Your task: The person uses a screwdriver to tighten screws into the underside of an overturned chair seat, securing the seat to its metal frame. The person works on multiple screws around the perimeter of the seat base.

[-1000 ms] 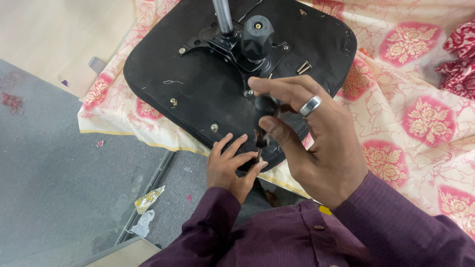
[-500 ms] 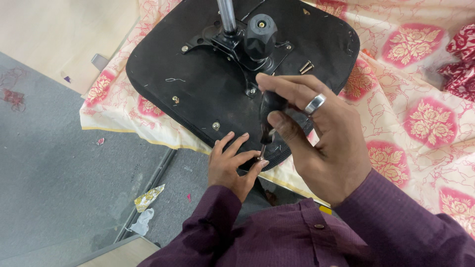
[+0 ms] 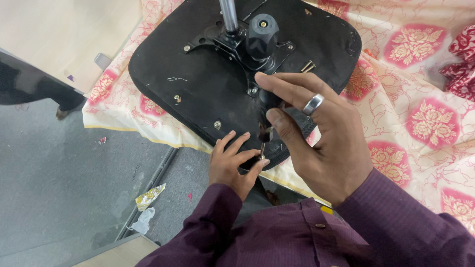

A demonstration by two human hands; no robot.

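Upturned black chair seat (image 3: 208,89) lies underside up on a cream cloth with red floral medallions (image 3: 415,123).

My right hand (image 3: 316,138) is closed around a black-handled screwdriver (image 3: 267,111), thumb and fingers wrapped on the handle, a silver ring (image 3: 312,104) on one finger. The shaft points down to a screw (image 3: 261,157) at the seat's near edge; the tip sits on the screw.

My left hand (image 3: 232,163) rests at that same edge, fingers partly spread on the fabric, thumb and forefinger pinching at the screw to steady it.

Centre of the seat: a black metal mounting plate (image 3: 217,42) with a chrome gas-lift column (image 3: 228,15) rising from it and a black round knob (image 3: 261,32) just beside the column. A loose screw (image 3: 308,65) lies on the seat near the plate. Other screw heads (image 3: 217,125) show along the seat's underside.

Grey floor (image 3: 59,173) to my left, with a scrap of foil wrapper (image 3: 150,195) on it.
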